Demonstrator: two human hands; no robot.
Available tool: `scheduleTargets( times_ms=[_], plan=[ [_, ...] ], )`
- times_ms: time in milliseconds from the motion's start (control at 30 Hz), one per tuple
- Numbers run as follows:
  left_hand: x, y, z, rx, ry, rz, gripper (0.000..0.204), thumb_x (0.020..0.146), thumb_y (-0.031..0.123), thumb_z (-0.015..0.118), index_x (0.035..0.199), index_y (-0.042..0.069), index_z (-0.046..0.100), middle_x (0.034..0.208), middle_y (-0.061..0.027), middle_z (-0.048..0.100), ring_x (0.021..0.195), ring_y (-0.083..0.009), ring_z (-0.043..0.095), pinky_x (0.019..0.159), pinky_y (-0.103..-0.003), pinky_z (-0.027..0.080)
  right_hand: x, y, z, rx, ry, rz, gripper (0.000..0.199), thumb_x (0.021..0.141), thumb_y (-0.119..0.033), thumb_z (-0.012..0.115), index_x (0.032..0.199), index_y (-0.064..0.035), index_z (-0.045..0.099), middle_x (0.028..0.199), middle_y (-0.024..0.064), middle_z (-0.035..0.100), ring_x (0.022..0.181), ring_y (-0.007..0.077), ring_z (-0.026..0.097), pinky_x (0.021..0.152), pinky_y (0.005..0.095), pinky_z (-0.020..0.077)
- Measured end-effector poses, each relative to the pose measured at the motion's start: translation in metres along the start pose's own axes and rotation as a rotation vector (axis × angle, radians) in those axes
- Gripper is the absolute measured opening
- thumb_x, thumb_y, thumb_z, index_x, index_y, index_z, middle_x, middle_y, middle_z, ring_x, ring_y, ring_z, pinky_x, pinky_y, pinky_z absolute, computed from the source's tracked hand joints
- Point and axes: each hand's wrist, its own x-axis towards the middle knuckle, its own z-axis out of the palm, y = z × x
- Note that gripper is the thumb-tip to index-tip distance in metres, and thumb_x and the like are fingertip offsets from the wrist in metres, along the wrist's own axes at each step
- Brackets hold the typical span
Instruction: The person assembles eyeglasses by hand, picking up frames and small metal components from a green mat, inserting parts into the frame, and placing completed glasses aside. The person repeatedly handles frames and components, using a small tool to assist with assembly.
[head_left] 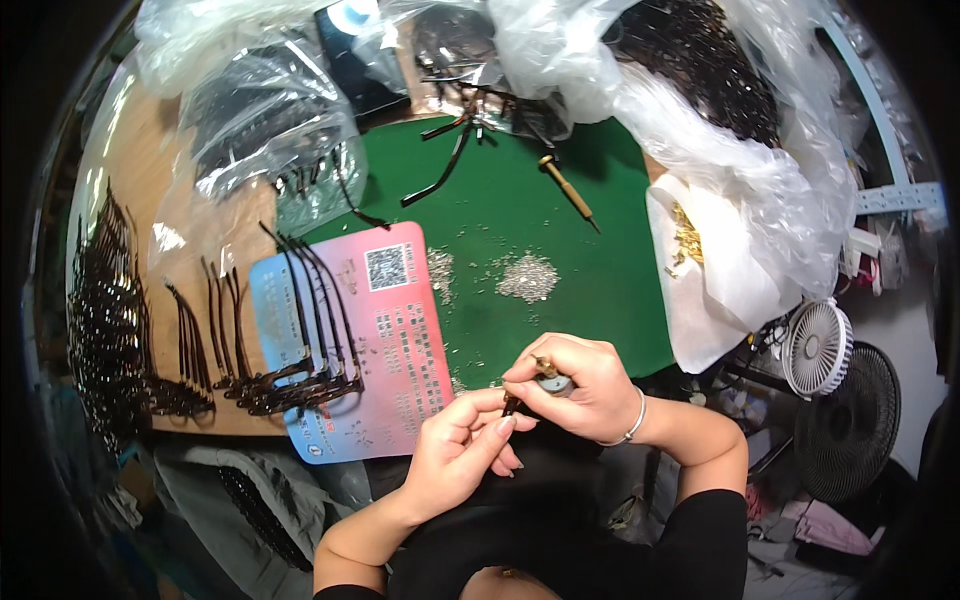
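Two hands [520, 415], one screwdriver [545, 368]

1. A wooden desk [140, 150] carried everything, with a green mat [560, 270] spread over its middle.
2. On the mat lay a small heap of tiny silver screws [528, 277], a wooden-handled awl [568, 187] and a few loose dark spectacle arms [440, 172].
3. A pink and blue printed card [400, 350] overlapped the mat's left edge, with a row of dark arms [310, 330] resting across it.
4. Clear plastic bags [260, 120] crowded the far side, and white paper [710, 270] lay at the right.
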Motion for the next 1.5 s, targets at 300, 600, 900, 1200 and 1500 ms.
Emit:
scheduleTargets(
  times_ms=[300,600,900,1200,1500],
  plan=[
    [0.0,-0.005,-0.002,-0.054,0.023,0.043,0.025,0.094,0.011,0.049,0.116,0.0,0.048,0.094,-0.0117,0.064,0.057,-0.007,0.055,0.048,-0.018,0.044,-0.001,0.007,-0.001,0.043,-0.016,-0.017,0.008,0.078,0.002,0.064,0.085,0.0028,0.062,0.078,0.0104,0.063,0.067,0.0177,0.064,0.059,0.0266,0.05],
    [0.008,-0.004,-0.012,0.1,-0.077,0.045,0.018,0.093,0.01,0.049,0.108,-0.001,0.051,0.092,-0.0135,0.065,0.058,-0.0087,0.056,0.05,-0.019,0.046,0.013,0.004,-0.014,0.564,-0.299,0.601,0.03,0.08,-0.021,0.071,0.096,0.001,0.057,0.077,0.0034,0.059,0.059,0.006,0.053,0.05,0.0193,0.0425],
    [-0.004,-0.02,-0.013,0.377,-0.127,0.091,0.027,0.09,-0.001,0.047,0.116,0.001,0.05,0.085,-0.0071,0.065,0.058,-0.0081,0.057,0.054,-0.022,0.049,-0.017,0.026,-0.006,0.044,-0.417,0.369,0.049,0.083,-0.035,0.065,0.109,0.0012,0.044,0.103,0.0182,0.053,0.094,0.0246,0.055,0.081,0.0336,0.0452],
    [0.009,-0.024,-0.03,0.574,0.282,0.259,0.023,0.089,-0.003,0.046,0.112,-0.002,0.049,0.084,-0.0095,0.065,0.053,-0.0086,0.057,0.049,-0.022,0.049,-0.031,0.03,-0.026,-0.727,-0.108,0.137,0.035,0.082,-0.012,0.058,0.116,-0.008,0.049,0.09,0.0139,0.045,0.063,0.0284,0.059,0.054,0.037,0.051],
    [0.014,-0.028,-0.031,0.688,0.289,0.332,0.022,0.087,-0.005,0.049,0.109,-0.002,0.051,0.079,-0.009,0.066,0.051,-0.01,0.058,0.048,-0.023,0.047,-0.03,0.038,-0.016,-0.955,-0.065,0.008,0.046,0.071,-0.01,0.064,0.116,-0.0126,0.055,0.087,0.01,0.046,0.059,0.0201,0.057,0.046,0.032,0.049]
  ],
)
